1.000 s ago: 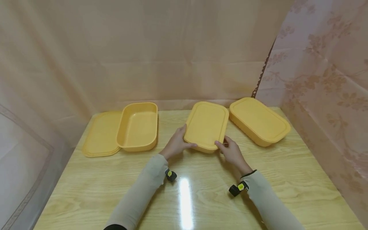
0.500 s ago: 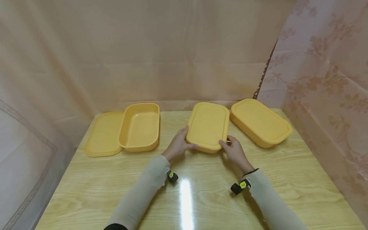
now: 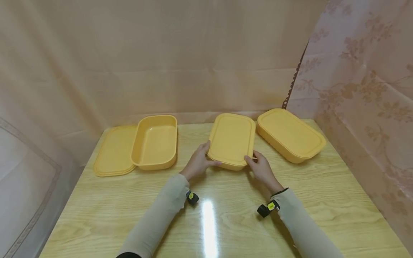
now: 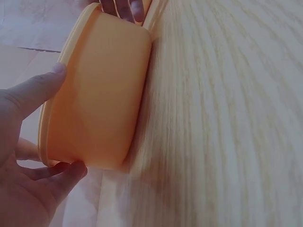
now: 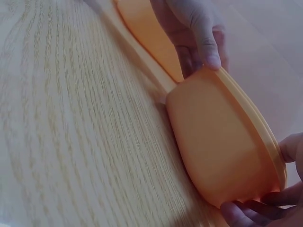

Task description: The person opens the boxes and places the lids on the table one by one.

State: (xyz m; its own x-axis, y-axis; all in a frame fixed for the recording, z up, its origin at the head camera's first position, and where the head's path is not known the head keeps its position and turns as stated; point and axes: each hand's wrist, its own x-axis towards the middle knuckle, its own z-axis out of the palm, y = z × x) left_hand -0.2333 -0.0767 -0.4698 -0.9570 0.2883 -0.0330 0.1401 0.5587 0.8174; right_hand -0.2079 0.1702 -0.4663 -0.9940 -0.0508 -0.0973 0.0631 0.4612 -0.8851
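Note:
Both hands are on a yellow lidded food container (image 3: 231,139) standing at the middle of the table's far half. My left hand (image 3: 197,162) grips its left front corner, thumb along the front by the lid rim and fingers curled round the side. At the right front corner, my right hand (image 3: 260,170) pinches it with the thumb on the lid's edge and the fingers beneath the rim. In the left wrist view the lid sits over the container wall (image 4: 102,90). The right wrist view shows the front wall (image 5: 218,137) between the two hands.
An uncovered yellow container (image 3: 156,141) stands left, its side overlapping flat yellow lids (image 3: 114,152). Another lidded container (image 3: 292,136) sits angled at the right, close beside the held one. Curtains (image 3: 206,64) hang behind the wooden table (image 3: 232,222).
The right thumb has slid slightly rightward along the lid's front corner. The container and the left hand stay in place, and the head view shifts a little.

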